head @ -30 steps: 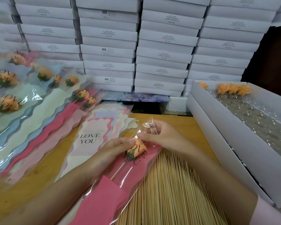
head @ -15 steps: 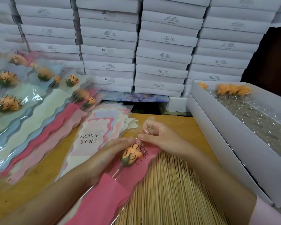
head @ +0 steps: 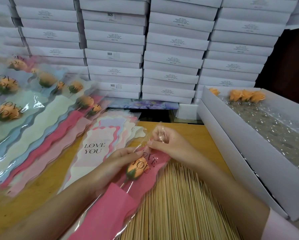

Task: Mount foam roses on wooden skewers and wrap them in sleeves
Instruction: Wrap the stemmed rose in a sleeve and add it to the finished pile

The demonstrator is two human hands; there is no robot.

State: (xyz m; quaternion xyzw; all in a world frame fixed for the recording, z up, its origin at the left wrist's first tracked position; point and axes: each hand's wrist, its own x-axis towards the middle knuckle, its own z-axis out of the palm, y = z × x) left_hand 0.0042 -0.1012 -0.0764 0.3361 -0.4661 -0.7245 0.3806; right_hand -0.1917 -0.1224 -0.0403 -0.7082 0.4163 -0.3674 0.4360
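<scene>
On pink sleeve (head: pixel 109 207): "LOVE YOU"

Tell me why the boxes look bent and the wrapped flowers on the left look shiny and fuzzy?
Head view: the wide-angle lens bows the stacked white boxes outward; light glares off the clear film over the wrapped roses at left, which blur toward the frame edge; the rose in the pink sleeve at centre is sharp.

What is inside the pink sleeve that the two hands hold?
Inside the pink sleeve lies an orange foam rose, seen through the clear front. A short piece of wooden skewer shows below it; the sleeve's pink paper covers the rest.
</scene>
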